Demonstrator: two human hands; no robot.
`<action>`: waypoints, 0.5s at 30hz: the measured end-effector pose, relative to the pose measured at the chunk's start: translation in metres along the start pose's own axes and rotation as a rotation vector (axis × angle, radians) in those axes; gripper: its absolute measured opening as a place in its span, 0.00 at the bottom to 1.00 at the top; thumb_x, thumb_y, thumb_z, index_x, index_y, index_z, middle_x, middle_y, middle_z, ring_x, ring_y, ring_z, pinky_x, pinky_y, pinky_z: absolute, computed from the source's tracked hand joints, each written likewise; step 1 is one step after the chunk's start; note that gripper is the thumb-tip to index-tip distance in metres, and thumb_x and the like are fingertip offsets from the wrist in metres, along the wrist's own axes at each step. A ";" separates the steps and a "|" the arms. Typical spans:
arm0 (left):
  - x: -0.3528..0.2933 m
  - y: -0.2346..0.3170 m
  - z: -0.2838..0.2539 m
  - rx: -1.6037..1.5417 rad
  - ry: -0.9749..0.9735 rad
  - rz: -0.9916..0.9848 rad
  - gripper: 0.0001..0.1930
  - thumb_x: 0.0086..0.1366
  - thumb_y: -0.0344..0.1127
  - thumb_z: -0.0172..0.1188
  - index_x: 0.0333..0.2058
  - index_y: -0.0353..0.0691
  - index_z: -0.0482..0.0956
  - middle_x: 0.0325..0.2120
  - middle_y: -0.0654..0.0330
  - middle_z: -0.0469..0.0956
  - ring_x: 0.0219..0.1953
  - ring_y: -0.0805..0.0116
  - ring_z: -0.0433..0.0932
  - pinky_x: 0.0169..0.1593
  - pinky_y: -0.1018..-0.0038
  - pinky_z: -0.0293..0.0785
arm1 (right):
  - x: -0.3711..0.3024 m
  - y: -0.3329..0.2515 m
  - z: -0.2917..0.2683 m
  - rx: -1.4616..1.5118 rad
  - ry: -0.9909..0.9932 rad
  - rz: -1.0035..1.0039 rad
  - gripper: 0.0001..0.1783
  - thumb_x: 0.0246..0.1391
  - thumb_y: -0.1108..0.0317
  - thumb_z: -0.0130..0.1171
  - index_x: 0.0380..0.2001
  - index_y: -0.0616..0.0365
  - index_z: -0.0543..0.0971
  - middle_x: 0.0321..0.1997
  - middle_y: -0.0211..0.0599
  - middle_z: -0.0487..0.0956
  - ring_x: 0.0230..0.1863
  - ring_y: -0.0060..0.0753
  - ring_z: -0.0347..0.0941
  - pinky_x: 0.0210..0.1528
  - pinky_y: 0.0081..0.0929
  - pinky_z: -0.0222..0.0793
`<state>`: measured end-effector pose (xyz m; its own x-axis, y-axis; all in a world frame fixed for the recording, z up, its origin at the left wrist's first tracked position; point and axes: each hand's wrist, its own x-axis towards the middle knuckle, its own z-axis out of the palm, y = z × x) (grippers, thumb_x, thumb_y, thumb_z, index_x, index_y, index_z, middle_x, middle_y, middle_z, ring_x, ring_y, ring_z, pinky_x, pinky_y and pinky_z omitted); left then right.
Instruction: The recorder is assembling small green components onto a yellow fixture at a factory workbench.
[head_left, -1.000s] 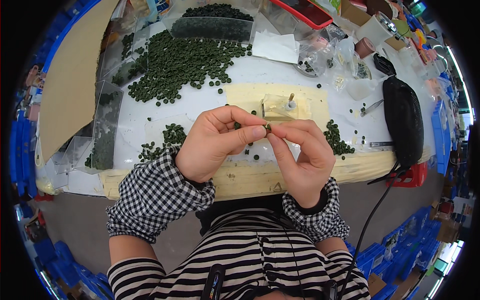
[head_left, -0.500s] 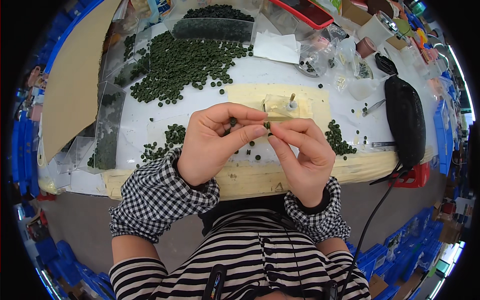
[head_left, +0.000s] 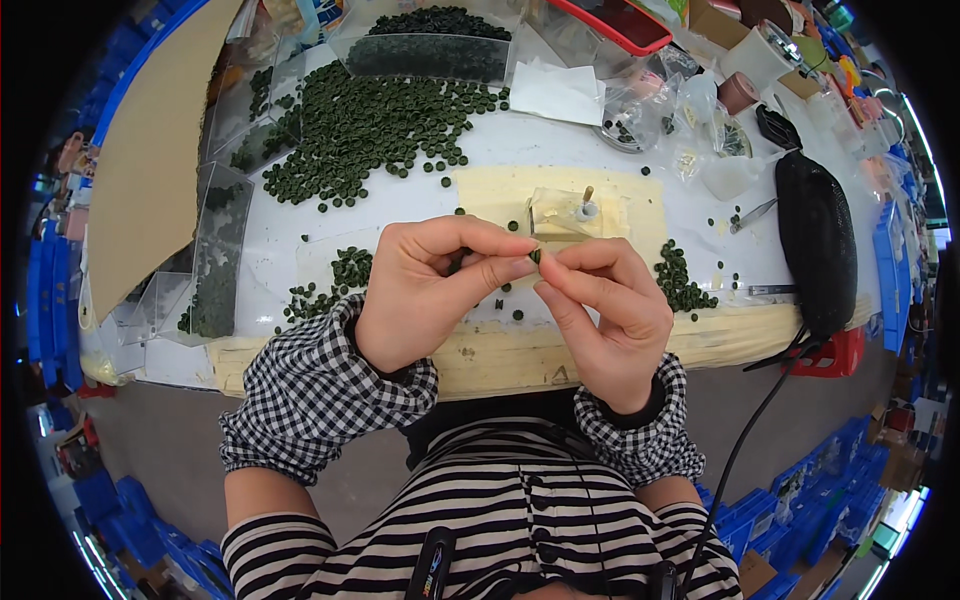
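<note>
Between my two hands is a small dark green round piece (head_left: 536,256), button-like, with a lighter streak across it. My left hand (head_left: 415,295) pinches it from the left between thumb and forefinger. Its other fingers are curled, and something dark shows among them, mostly hidden. From the right, my right hand (head_left: 620,315) meets the same piece with its thumb and fingertips closed. Just beyond the hands stands a cream-taped block (head_left: 570,212) with a short upright pin. Loose green pieces lie by both hands, in a small pile (head_left: 680,278) at right and another (head_left: 350,270) at left.
A large heap of green pieces (head_left: 370,120) covers the back left, beside clear trays (head_left: 430,58). Cardboard (head_left: 150,150) stands at far left. A folded white tissue (head_left: 556,92), a red-edged phone (head_left: 625,25), plastic bags, tweezers (head_left: 752,216) and a black pouch (head_left: 815,240) lie toward the right.
My left hand's fingers have come down slightly, uncovering loose pieces beyond them. The pinched green piece has turned and shows more of itself. Both hands stay together.
</note>
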<state>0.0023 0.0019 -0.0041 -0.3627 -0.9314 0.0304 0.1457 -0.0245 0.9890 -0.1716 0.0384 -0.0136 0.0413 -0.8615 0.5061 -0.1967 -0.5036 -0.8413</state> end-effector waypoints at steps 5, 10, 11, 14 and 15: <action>0.002 0.001 0.002 -0.023 -0.001 -0.038 0.07 0.57 0.23 0.62 0.36 0.32 0.81 0.30 0.61 0.80 0.30 0.82 0.74 0.35 0.86 0.70 | -0.001 0.003 -0.001 -0.015 0.010 -0.021 0.14 0.44 0.85 0.61 0.37 0.63 0.81 0.36 0.38 0.76 0.34 0.25 0.74 0.34 0.17 0.71; 0.001 0.003 0.005 -0.084 0.038 -0.046 0.08 0.57 0.23 0.62 0.37 0.31 0.80 0.30 0.60 0.80 0.32 0.81 0.75 0.37 0.85 0.72 | 0.000 0.004 0.003 -0.007 0.045 -0.016 0.15 0.45 0.85 0.61 0.38 0.63 0.81 0.35 0.38 0.76 0.34 0.25 0.74 0.35 0.17 0.71; 0.001 0.004 0.006 -0.077 0.038 -0.038 0.08 0.57 0.23 0.62 0.37 0.31 0.80 0.30 0.61 0.80 0.31 0.82 0.74 0.36 0.86 0.71 | 0.000 0.004 0.002 -0.005 0.052 -0.014 0.15 0.45 0.84 0.61 0.38 0.63 0.81 0.35 0.37 0.76 0.34 0.25 0.74 0.36 0.17 0.71; 0.000 0.004 0.007 -0.044 0.031 -0.017 0.09 0.57 0.23 0.62 0.38 0.31 0.80 0.28 0.62 0.79 0.29 0.84 0.72 0.33 0.88 0.69 | 0.000 0.004 0.002 -0.001 0.067 -0.012 0.15 0.45 0.84 0.61 0.39 0.62 0.81 0.35 0.37 0.76 0.33 0.25 0.74 0.36 0.17 0.70; 0.000 0.002 0.005 -0.022 0.024 -0.012 0.09 0.57 0.23 0.62 0.38 0.31 0.80 0.28 0.63 0.79 0.28 0.84 0.71 0.33 0.88 0.68 | 0.000 0.005 0.002 -0.002 0.067 -0.015 0.15 0.45 0.84 0.61 0.39 0.62 0.81 0.35 0.37 0.76 0.34 0.25 0.74 0.36 0.17 0.70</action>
<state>-0.0023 0.0034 -0.0011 -0.3422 -0.9395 0.0148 0.1619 -0.0434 0.9859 -0.1708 0.0362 -0.0179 -0.0215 -0.8475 0.5303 -0.1982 -0.5163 -0.8331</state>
